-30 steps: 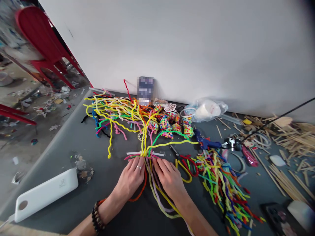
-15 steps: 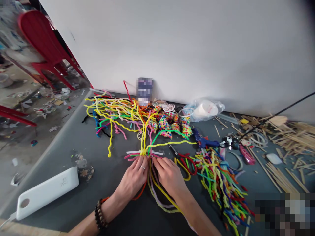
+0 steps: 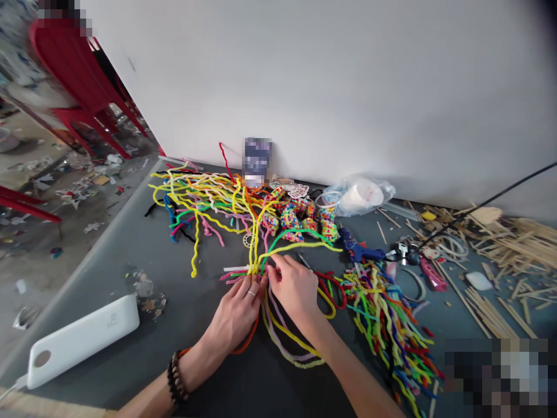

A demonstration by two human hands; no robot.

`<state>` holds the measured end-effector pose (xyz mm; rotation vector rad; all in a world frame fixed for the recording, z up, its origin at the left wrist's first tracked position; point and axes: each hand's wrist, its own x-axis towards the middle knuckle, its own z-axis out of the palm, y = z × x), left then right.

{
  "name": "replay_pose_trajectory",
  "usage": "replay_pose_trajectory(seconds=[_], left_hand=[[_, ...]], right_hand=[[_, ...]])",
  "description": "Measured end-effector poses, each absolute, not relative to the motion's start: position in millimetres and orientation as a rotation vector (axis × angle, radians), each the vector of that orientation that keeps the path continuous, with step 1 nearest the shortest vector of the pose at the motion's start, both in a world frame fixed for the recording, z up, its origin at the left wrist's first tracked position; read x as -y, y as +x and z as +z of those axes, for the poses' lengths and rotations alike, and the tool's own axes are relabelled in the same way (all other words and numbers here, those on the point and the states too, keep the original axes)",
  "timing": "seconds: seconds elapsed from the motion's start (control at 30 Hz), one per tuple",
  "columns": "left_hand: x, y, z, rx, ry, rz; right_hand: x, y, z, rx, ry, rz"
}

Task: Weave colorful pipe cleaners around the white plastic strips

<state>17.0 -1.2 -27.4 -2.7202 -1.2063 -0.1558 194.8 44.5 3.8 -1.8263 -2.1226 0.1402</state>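
Head view: the biggest thing on my screen is the pale panel [image 3: 304, 75] across the upper half of the frame. Next is the dark worktop [image 3: 174, 337] below it. A tangled pile of fuzzy stems [image 3: 204, 191] spreads left of upper centre, and a loose heap of shorter pieces [image 3: 387, 325] lies at lower right. The white power bank [image 3: 85, 342] rests at lower left.

Then come the 2 hands, at the centre. I read the left hand [image 3: 241, 302] as pinching, its fingers closed together over the crossing of the stem bundle [image 3: 251, 252]. The right hand [image 3: 296, 284] is just beside it, fingers curled, thumb near forefinger against the green and yellow strands; I cannot tell whether they grip any. The bundle sits mid-frame, with strands fanning upward and loops hanging toward the bottom edge.

I would expect it to be very light and soft-skinned, bendy enough to hold a crease, with fuzz that resists slipping. Kinks and snagged ends worry me more than breakage. I would pinch it flat at the crossing, and take each strand close to there. Smallest are the white strip [image 3: 235, 269] and the ring [image 3: 252, 293].
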Motion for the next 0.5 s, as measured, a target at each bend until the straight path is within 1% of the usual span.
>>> replay_pose_trajectory(seconds=[0.17,0.27,0.37,0.5], left_hand=[[-1,15,-28,1.223,-2.740,-0.233],[-1,15,-30,1.280,-2.759,-0.224],[-1,15,-30,1.301,-2.781,-0.196],[-2,15,-30,1.279,-2.723,-0.231]], right_hand=[[-59,188,1,2.043,-1.737,0.455],[-62,186,0,1.957,-1.730,0.538],[-62,185,2,1.774,-1.791,0.582],[-65,186,5,1.437,-1.726,0.778]])
